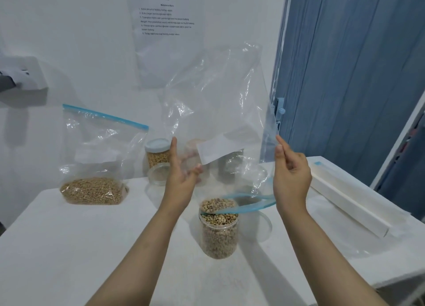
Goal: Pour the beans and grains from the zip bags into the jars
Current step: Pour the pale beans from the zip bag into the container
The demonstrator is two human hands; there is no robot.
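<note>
1. I see the open jar (219, 231) near desk centre, filled to the brim with speckled beans.
2. The emptied zip bag (216, 112) is upside down above it, blue zip mouth (248, 204) at the jar rim.
3. My left hand (181, 179) holds the bag's left side, fingers fairly straight.
4. My right hand (291, 177) pinches the bag's right edge.
5. A second zip bag (96, 163) of beans stands back left on the desk (69, 248), beside a lidded jar (158, 153).
6. A white box (349, 204) lies at right.
</note>
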